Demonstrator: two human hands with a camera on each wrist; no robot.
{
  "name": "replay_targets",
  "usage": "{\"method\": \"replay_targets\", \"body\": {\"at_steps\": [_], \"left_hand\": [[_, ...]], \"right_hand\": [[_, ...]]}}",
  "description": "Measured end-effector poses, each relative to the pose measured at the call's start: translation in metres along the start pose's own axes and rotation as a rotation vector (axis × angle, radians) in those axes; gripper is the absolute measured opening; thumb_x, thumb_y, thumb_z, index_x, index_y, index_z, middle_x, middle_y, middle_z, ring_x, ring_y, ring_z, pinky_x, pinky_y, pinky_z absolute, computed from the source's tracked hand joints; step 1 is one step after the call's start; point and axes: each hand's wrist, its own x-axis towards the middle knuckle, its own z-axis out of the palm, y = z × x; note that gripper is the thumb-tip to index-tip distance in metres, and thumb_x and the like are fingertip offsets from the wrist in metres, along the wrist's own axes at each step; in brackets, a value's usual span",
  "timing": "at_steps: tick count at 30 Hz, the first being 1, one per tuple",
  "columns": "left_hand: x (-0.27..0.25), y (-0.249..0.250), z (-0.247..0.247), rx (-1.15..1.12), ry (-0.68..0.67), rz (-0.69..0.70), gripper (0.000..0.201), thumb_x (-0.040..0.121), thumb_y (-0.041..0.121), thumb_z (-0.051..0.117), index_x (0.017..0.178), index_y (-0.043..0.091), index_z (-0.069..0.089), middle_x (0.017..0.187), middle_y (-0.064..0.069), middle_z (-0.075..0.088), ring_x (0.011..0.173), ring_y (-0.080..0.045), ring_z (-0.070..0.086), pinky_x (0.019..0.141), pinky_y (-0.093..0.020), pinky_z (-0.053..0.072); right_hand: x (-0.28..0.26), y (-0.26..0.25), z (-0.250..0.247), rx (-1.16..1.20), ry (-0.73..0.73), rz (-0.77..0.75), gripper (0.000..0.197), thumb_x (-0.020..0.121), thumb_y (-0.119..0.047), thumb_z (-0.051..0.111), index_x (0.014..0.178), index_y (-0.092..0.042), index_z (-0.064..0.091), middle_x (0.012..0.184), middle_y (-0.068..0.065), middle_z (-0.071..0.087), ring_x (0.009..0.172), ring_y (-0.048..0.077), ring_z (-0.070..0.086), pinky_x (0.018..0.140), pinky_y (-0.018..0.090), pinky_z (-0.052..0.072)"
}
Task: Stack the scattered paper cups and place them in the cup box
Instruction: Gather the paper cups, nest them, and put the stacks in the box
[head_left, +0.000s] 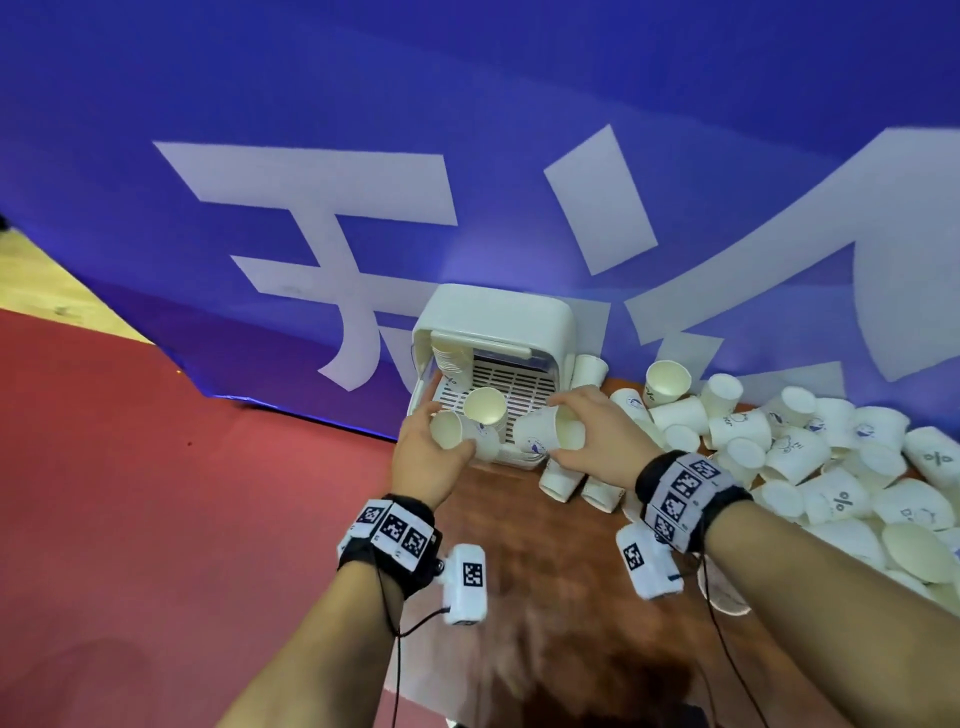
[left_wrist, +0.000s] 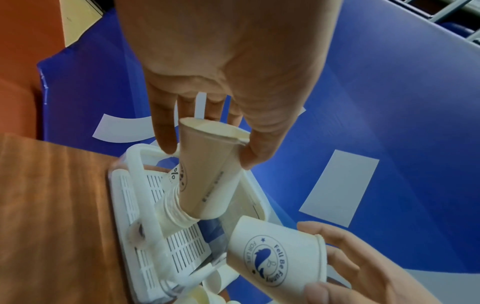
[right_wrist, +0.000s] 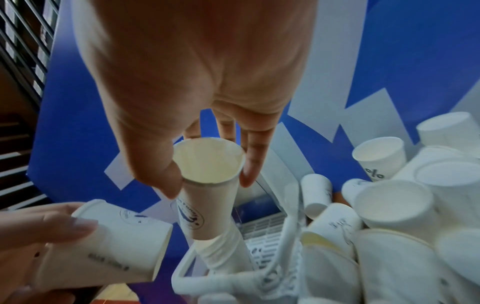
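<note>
left hand: fingers clamped on one paper cup over the cup box | right hand: fingers clamped on a dolphin-print cup | box at counter far-left corner, cup stack inside | loose cups heaped toward right edge

Left hand pinches a paper cup over the cup box; perhaps touching the stack.
</note>
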Motion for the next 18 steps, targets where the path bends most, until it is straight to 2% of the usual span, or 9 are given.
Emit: {"method": "replay_targets", "body": {"at_steps": [1, 2, 4, 5, 6, 8, 11, 16, 18], "left_hand": [[0.006, 0.000, -0.004, -0.002, -0.006, 0.009, 0.054, 0.073, 0.013, 0.076, 0.118, 0.028, 0.052, 0.125, 0.008, 0.054, 0.103, -0.008, 0.053, 0.074, -0.005, 0.039], [0.012, -0.001, -0.007, 0.006, -0.016, 0.011, 0.059, 0.072, 0.014, 0.076, 0.124, 0.028, 0.052, 0.123, 0.007, 0.053, 0.106, -0.010, 0.052, 0.080, -0.010, 0.041], [0.026, -0.003, -0.011, 0.039, -0.037, -0.001, 0.067, 0.071, 0.018, 0.076, 0.133, 0.027, 0.051, 0.122, 0.002, 0.050, 0.112, -0.016, 0.050, 0.095, -0.029, 0.044], [0.032, -0.005, -0.012, 0.051, -0.044, -0.008, 0.068, 0.071, 0.019, 0.077, 0.133, 0.027, 0.052, 0.122, 0.000, 0.048, 0.113, -0.017, 0.050, 0.100, -0.034, 0.044], [0.039, -0.007, -0.012, 0.055, -0.056, -0.013, 0.067, 0.071, 0.020, 0.077, 0.133, 0.027, 0.053, 0.123, -0.001, 0.047, 0.113, -0.017, 0.050, 0.101, -0.034, 0.043], [0.049, -0.007, -0.011, 0.044, -0.082, -0.005, 0.065, 0.072, 0.021, 0.077, 0.133, 0.027, 0.053, 0.123, -0.002, 0.045, 0.110, -0.015, 0.049, 0.097, -0.028, 0.040], [0.065, -0.008, -0.007, 0.039, -0.116, 0.021, 0.059, 0.075, 0.023, 0.076, 0.130, 0.029, 0.054, 0.123, -0.001, 0.043, 0.105, -0.013, 0.048, 0.092, -0.022, 0.035], [0.086, -0.017, 0.004, 0.052, -0.183, 0.054, 0.053, 0.077, 0.027, 0.075, 0.127, 0.032, 0.056, 0.127, -0.001, 0.036, 0.116, -0.018, 0.049, 0.101, -0.027, 0.038], [0.094, -0.020, 0.009, 0.069, -0.212, 0.081, 0.056, 0.078, 0.027, 0.075, 0.130, 0.032, 0.056, 0.127, 0.002, 0.033, 0.120, -0.017, 0.046, 0.100, -0.024, 0.035]], "right_hand": [[0.005, -0.003, -0.001, -0.002, 0.001, -0.003, 0.071, 0.074, -0.027, 0.080, 0.138, -0.027, 0.049, 0.138, -0.003, 0.044, 0.125, 0.014, 0.046, 0.107, 0.026, 0.036], [0.009, -0.005, -0.001, -0.004, 0.001, -0.006, 0.074, 0.072, -0.026, 0.081, 0.138, -0.026, 0.048, 0.139, -0.003, 0.044, 0.125, 0.014, 0.046, 0.106, 0.025, 0.036], [0.017, -0.009, -0.002, -0.014, 0.006, -0.005, 0.076, 0.072, -0.024, 0.081, 0.140, -0.024, 0.047, 0.139, -0.003, 0.044, 0.124, 0.014, 0.047, 0.104, 0.022, 0.035], [0.021, -0.010, -0.002, -0.022, 0.015, -0.002, 0.076, 0.073, -0.024, 0.081, 0.141, -0.024, 0.047, 0.139, -0.002, 0.045, 0.124, 0.014, 0.047, 0.102, 0.020, 0.034], [0.023, -0.010, -0.002, -0.029, 0.028, 0.002, 0.076, 0.074, -0.024, 0.080, 0.142, -0.024, 0.046, 0.140, -0.002, 0.045, 0.124, 0.014, 0.047, 0.100, 0.019, 0.033], [0.027, -0.011, -0.002, -0.033, 0.057, 0.018, 0.076, 0.076, -0.025, 0.079, 0.143, -0.025, 0.044, 0.139, -0.003, 0.046, 0.125, 0.014, 0.047, 0.098, 0.018, 0.033], [0.033, -0.012, -0.004, -0.035, 0.086, 0.050, 0.075, 0.077, -0.029, 0.077, 0.143, -0.029, 0.042, 0.134, -0.005, 0.050, 0.121, 0.014, 0.049, 0.096, 0.022, 0.037], [0.042, -0.011, -0.003, -0.029, 0.094, 0.104, 0.071, 0.078, -0.033, 0.077, 0.139, -0.034, 0.042, 0.120, -0.005, 0.052, 0.110, 0.015, 0.050, 0.087, 0.025, 0.037], [0.045, -0.011, -0.003, -0.029, 0.100, 0.119, 0.068, 0.078, -0.032, 0.077, 0.137, -0.035, 0.043, 0.117, -0.006, 0.049, 0.108, 0.015, 0.050, 0.086, 0.025, 0.037]]}}
